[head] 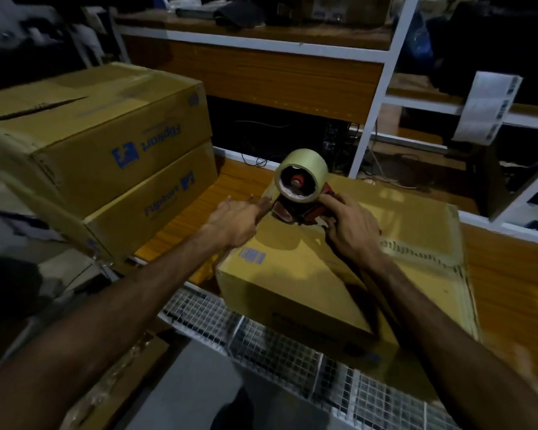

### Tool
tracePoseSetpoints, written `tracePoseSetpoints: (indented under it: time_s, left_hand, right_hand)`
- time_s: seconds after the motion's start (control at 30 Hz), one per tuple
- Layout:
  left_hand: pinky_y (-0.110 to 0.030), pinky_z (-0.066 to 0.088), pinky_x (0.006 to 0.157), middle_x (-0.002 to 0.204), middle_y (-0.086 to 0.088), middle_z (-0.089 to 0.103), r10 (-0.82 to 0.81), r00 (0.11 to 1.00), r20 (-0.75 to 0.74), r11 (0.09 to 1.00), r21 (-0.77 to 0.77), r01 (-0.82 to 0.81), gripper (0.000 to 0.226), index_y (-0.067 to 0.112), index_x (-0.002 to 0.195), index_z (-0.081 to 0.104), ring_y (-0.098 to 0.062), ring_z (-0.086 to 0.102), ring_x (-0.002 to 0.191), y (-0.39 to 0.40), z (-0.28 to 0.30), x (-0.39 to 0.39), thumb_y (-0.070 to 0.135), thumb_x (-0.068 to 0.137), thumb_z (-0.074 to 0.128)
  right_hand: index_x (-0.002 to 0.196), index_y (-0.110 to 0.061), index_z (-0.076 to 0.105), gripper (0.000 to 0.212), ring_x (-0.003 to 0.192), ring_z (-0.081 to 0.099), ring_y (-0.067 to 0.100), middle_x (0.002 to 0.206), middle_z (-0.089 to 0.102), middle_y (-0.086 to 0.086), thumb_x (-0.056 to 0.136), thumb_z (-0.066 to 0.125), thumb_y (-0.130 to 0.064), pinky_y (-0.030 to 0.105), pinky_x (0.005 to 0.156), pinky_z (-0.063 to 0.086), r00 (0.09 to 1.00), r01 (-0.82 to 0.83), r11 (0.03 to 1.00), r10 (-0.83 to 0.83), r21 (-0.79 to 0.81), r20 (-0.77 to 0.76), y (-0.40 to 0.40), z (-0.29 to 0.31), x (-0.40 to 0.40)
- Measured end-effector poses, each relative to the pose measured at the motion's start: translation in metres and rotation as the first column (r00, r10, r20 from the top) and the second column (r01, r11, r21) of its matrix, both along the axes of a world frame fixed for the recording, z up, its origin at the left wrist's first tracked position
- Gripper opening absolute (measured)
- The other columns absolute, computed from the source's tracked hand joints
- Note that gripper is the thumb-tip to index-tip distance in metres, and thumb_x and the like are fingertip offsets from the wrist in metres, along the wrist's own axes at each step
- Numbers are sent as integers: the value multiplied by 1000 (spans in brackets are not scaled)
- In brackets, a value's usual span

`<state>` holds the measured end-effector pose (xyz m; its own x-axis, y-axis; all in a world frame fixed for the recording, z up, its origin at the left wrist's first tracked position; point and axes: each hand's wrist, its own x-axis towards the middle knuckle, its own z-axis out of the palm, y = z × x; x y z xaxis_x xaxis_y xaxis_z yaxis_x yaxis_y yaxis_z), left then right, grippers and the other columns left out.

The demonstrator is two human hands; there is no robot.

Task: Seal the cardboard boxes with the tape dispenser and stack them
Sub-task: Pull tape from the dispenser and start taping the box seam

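Note:
A cardboard box [295, 274] lies on the wooden table in front of me. On its far top edge stands a red tape dispenser [302, 193] with a roll of clear tape. My right hand [350, 226] grips the dispenser's handle. My left hand [238, 220] lies flat on the box's far left corner, its fingers straight and pointing at the dispenser's front. At the left two printed cardboard boxes are stacked, the upper box [87, 125] resting on the lower box [149, 203].
The wooden table [510, 274] has a wire mesh panel [261, 333] along its near edge. Behind it stands a white-framed shelf [382, 97] with dark items and cables. A strip of printed labels [485, 107] hangs at the right.

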<state>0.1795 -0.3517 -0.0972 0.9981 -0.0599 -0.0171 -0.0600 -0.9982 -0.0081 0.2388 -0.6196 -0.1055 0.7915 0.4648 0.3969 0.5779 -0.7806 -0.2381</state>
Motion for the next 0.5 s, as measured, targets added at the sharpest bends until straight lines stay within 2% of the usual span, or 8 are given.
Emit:
tracePoseSetpoints:
  time_s: [0.03,0.07,0.1,0.2,0.3,0.5]
  left_hand:
    - [-61,31,120,168,-2,35,-10,1000,-6,998,64,11,61,32,164,23,-29,38,151,-6,2,-2,33,106,42]
    - [-62,20,125,171,0,28,-27,1000,-4,992,120,27,59,30,164,24,-26,26,158,-8,4,-3,34,107,39]
    - [-62,17,126,172,1,26,-38,999,-6,985,171,38,58,29,164,24,-26,20,160,-11,5,-3,33,108,37]
    - [-59,16,127,173,2,23,-36,998,-44,962,269,46,59,25,167,18,-24,15,161,-15,5,-2,33,110,33]
    - [-56,17,128,174,4,18,-18,998,-60,944,328,37,57,24,168,14,-23,13,161,-18,2,0,33,113,27]
    - [-51,20,128,174,4,19,-7,998,-58,937,349,27,57,24,168,15,-21,17,160,-25,6,-1,38,114,25]
  right_hand:
    - [141,-40,54,44,96,62,33,122,62,4,101,57,-21,43,68,53,1000,-5,1000,5,-12,14,-4,1,-1]
    - [140,-39,54,44,95,63,34,120,63,5,101,56,-20,44,67,52,1000,-1,1000,2,-24,30,-10,1,-1]
    - [139,-39,54,43,93,62,35,119,63,6,100,56,-19,44,66,52,999,7,1000,-6,-23,39,-20,0,-2]
    - [140,-37,53,46,94,63,36,118,63,8,99,58,-16,47,69,55,999,30,999,-30,21,38,-66,-5,-4]
    - [141,-34,50,46,97,63,37,121,64,11,99,61,-19,49,76,56,996,69,998,-69,0,58,-116,-8,-6]
    - [144,-35,51,44,94,61,27,119,61,7,102,65,-32,41,67,55,989,104,995,-103,-3,101,-190,-1,-17]
